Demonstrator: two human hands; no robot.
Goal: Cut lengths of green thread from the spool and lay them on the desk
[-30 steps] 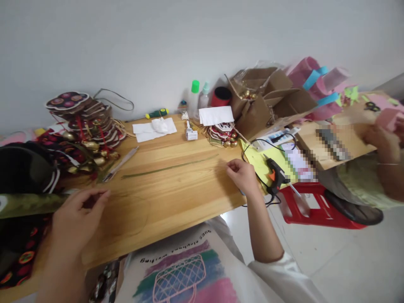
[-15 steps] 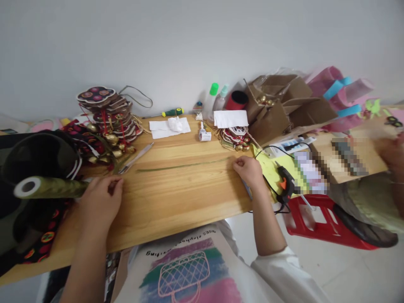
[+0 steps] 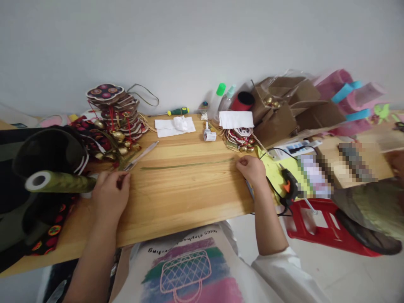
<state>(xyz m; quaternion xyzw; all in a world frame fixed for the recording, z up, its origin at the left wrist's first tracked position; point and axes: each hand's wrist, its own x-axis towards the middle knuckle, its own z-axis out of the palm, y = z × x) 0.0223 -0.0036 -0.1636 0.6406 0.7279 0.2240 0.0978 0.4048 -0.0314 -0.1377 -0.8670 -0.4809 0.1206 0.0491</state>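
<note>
A thin green cord [image 3: 189, 165] stretches across the wooden table, its left end loose on the wood. My right hand [image 3: 252, 169] pinches the cord's right end between thumb and fingers. At the left, my left hand [image 3: 110, 191] rests at the table with curled fingers, thumb and forefinger brought together; whether anything is in them cannot be made out. Beside its wrist lies a roll of olive-green ribbon [image 3: 63, 183] on a white core. Just beyond the left fingers lies a clear pen [image 3: 143, 155].
Stacked ornaments with gold bells [image 3: 115, 111] stand back left. Along the wall are a screwdriver [image 3: 178, 111], white tissue [image 3: 175, 126], a small glue bottle [image 3: 209, 134] and a cardboard box [image 3: 284, 113]. At right lies a black glue gun [image 3: 288, 183]; another person's arm [image 3: 396, 162] shows at the edge.
The whole view has shifted slightly, moving things to the right in the picture. Both hands keep nearly the same pose, and the cord stays stretched on the table.
</note>
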